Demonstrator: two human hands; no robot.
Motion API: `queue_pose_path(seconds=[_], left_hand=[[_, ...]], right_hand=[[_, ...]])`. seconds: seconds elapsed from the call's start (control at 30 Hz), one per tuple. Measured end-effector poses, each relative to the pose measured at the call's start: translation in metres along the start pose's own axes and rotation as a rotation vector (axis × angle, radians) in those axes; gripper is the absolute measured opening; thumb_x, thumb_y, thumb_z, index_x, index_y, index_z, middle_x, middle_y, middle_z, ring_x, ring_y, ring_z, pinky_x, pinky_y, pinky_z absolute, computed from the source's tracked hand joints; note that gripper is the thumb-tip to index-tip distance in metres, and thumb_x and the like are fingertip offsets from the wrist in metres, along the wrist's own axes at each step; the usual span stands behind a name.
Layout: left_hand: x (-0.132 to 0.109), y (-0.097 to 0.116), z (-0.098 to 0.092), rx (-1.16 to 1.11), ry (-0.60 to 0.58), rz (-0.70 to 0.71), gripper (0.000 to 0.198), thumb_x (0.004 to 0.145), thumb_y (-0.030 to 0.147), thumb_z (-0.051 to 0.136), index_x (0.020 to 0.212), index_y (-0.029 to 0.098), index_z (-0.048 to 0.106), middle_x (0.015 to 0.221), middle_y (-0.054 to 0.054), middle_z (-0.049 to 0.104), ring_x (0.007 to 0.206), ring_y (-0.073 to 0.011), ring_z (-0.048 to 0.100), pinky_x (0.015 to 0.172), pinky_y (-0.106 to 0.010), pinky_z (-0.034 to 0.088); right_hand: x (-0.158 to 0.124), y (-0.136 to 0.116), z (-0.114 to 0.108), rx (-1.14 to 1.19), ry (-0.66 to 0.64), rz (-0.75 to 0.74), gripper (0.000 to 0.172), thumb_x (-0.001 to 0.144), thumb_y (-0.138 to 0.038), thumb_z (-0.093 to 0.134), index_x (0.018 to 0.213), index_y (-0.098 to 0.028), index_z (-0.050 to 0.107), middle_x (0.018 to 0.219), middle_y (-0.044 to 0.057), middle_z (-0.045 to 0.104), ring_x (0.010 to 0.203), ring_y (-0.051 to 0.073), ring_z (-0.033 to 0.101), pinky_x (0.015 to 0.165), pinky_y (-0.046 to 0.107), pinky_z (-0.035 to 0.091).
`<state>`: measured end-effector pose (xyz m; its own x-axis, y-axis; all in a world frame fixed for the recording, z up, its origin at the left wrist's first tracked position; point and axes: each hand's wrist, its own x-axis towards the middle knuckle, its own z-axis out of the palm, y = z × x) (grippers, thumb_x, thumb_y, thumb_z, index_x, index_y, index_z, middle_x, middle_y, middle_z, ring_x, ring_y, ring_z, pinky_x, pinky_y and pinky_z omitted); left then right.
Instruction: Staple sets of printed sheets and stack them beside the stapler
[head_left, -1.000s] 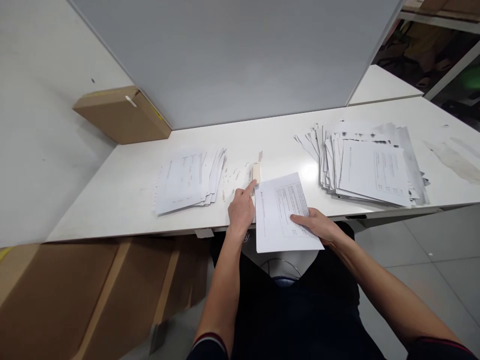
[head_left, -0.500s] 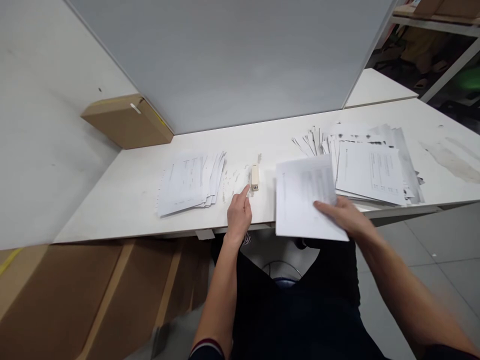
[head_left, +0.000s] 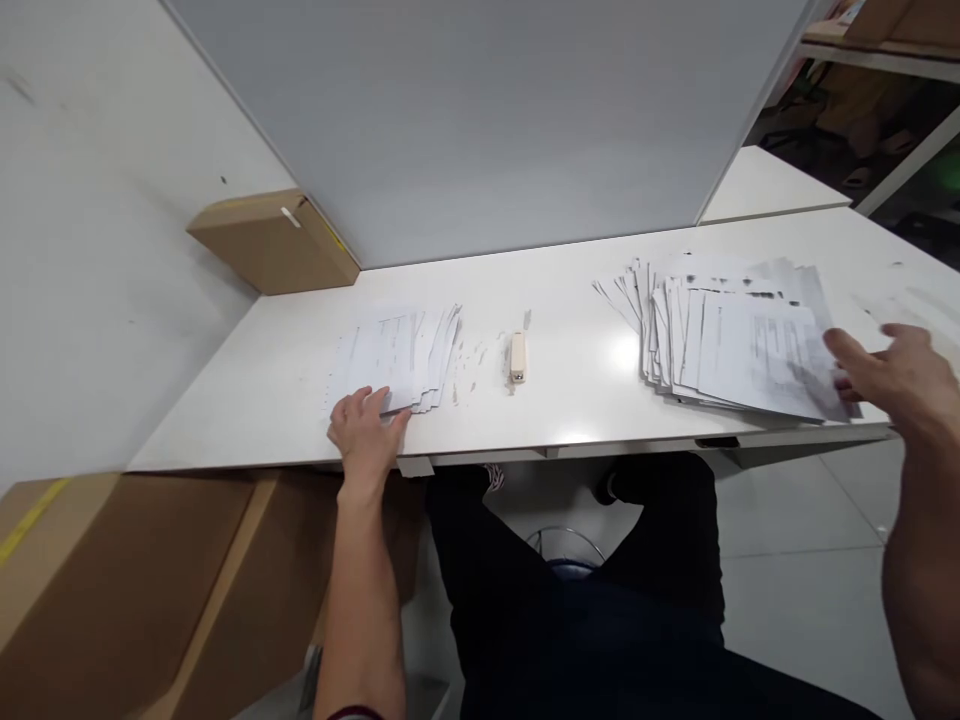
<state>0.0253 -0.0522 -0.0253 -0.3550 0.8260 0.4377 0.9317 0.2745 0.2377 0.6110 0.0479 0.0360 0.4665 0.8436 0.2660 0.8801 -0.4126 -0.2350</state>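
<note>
My left hand (head_left: 365, 430) is at the near edge of the left pile of papers (head_left: 375, 350), left of the middle of the frame. My fingertips touch the pile's front edge, with the thumb spread away from the fingers toward the pile's lower right corner; I cannot tell whether a sheet is caught between them. The pile lies just beyond that hand, its sheets fanned out toward the right.

My right hand (head_left: 900, 380) is at the right edge of the frame, slightly blurred, thumb and fingers apart with nothing held. The right pile of papers (head_left: 765, 350) lies just to the left of it, thicker and messier, with printed text on the top sheet. My thumb and fingertips are close by its right edge, but I cannot tell whether they touch it.

Between the two piles, near the centre of the frame, a small beige stapler (head_left: 517, 357) lies on the white table (head_left: 562, 400), well apart from both my hands. A cardboard box (head_left: 274, 245) sits at the upper left, against the grey panel (head_left: 510, 130).
</note>
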Motion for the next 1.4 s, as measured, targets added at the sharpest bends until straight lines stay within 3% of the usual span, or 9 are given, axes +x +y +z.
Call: queue_pose_path(seconds=[0.13, 0.27, 0.5, 0.67, 0.83, 0.97, 1.07, 1.2, 1.4], left_hand=[[0.013, -0.026, 0.002, -0.006, -0.099, 0.157, 0.036, 0.074, 0.041, 0.06, 0.106, 0.024, 0.06, 0.12, -0.008, 0.056, 0.115, -0.0299, 0.042, 0.095, -0.045, 0.032], [0.027, -0.041, -0.004, -0.047, -0.195, 0.224, 0.038, 0.075, 0.045, 0.057, 0.108, 0.026, 0.059, 0.116, -0.006, 0.059, 0.108, -0.0254, 0.05, 0.092, -0.036, 0.037], [0.042, -0.048, -0.015, -0.128, -0.301, 0.19, 0.038, 0.074, 0.05, 0.055, 0.102, 0.027, 0.062, 0.11, -0.004, 0.063, 0.103, -0.0252, 0.054, 0.088, -0.037, 0.041], [0.046, -0.05, -0.014, -0.141, -0.322, 0.246, 0.035, 0.081, 0.043, 0.041, 0.1, 0.024, 0.063, 0.104, -0.004, 0.066, 0.098, -0.0235, 0.057, 0.086, -0.034, 0.042], [0.028, -0.029, -0.009, -0.089, -0.162, 0.29, 0.035, 0.085, 0.036, 0.036, 0.101, 0.02, 0.062, 0.108, -0.008, 0.064, 0.104, -0.0226, 0.055, 0.095, -0.036, 0.037], [0.01, -0.005, -0.004, -0.1, -0.176, 0.343, 0.033, 0.087, 0.037, 0.035, 0.097, 0.021, 0.063, 0.11, -0.008, 0.062, 0.108, -0.0223, 0.051, 0.097, -0.037, 0.034], [0.009, 0.002, 0.0, -0.041, -0.156, 0.288, 0.036, 0.086, 0.041, 0.038, 0.107, 0.019, 0.059, 0.116, -0.01, 0.058, 0.11, -0.0256, 0.048, 0.093, -0.04, 0.035], [0.024, -0.002, 0.005, 0.065, -0.19, 0.299, 0.047, 0.081, 0.045, 0.048, 0.12, 0.018, 0.051, 0.123, -0.012, 0.054, 0.109, -0.0288, 0.046, 0.089, -0.042, 0.035], [0.041, -0.011, 0.013, 0.026, -0.107, 0.281, 0.037, 0.088, 0.036, 0.034, 0.106, 0.016, 0.059, 0.103, -0.012, 0.063, 0.094, -0.0247, 0.053, 0.084, -0.038, 0.037]], right_hand=[[-0.031, -0.006, -0.01, 0.128, 0.098, 0.091, 0.072, 0.078, -0.053, 0.052, 0.131, -0.005, 0.04, 0.096, 0.025, 0.065, 0.091, 0.03, 0.058, 0.062, 0.041, 0.036], [-0.069, -0.026, -0.016, 0.27, 0.076, -0.004, 0.059, 0.078, -0.047, 0.055, 0.127, -0.016, 0.044, 0.097, 0.016, 0.067, 0.075, 0.023, 0.06, 0.067, 0.038, 0.04], [-0.118, -0.065, -0.002, 0.371, -0.122, -0.285, 0.04, 0.081, -0.038, 0.054, 0.115, -0.018, 0.055, 0.102, 0.012, 0.063, 0.066, 0.018, 0.059, 0.064, 0.031, 0.045], [-0.155, -0.088, 0.022, 0.513, -0.279, -0.471, 0.033, 0.085, -0.039, 0.046, 0.11, -0.018, 0.055, 0.103, 0.01, 0.06, 0.068, 0.017, 0.06, 0.064, 0.031, 0.046], [-0.189, -0.116, 0.034, 0.588, -0.386, -0.644, 0.028, 0.09, -0.035, 0.039, 0.108, -0.02, 0.054, 0.106, 0.01, 0.058, 0.074, 0.018, 0.06, 0.07, 0.031, 0.045], [-0.196, -0.127, 0.036, 0.592, -0.414, -0.694, 0.028, 0.091, -0.034, 0.037, 0.11, -0.02, 0.053, 0.107, 0.01, 0.057, 0.076, 0.019, 0.06, 0.07, 0.031, 0.046], [-0.194, -0.126, 0.04, 0.583, -0.393, -0.702, 0.028, 0.091, -0.033, 0.038, 0.109, -0.019, 0.053, 0.105, 0.01, 0.057, 0.078, 0.019, 0.06, 0.07, 0.031, 0.046], [-0.194, -0.121, 0.047, 0.612, -0.344, -0.742, 0.025, 0.09, -0.032, 0.04, 0.106, -0.019, 0.056, 0.104, 0.01, 0.058, 0.08, 0.019, 0.061, 0.071, 0.031, 0.047], [-0.196, -0.121, 0.049, 0.593, -0.306, -0.75, 0.025, 0.09, -0.03, 0.041, 0.103, -0.019, 0.058, 0.102, 0.01, 0.058, 0.082, 0.019, 0.061, 0.07, 0.029, 0.048]])
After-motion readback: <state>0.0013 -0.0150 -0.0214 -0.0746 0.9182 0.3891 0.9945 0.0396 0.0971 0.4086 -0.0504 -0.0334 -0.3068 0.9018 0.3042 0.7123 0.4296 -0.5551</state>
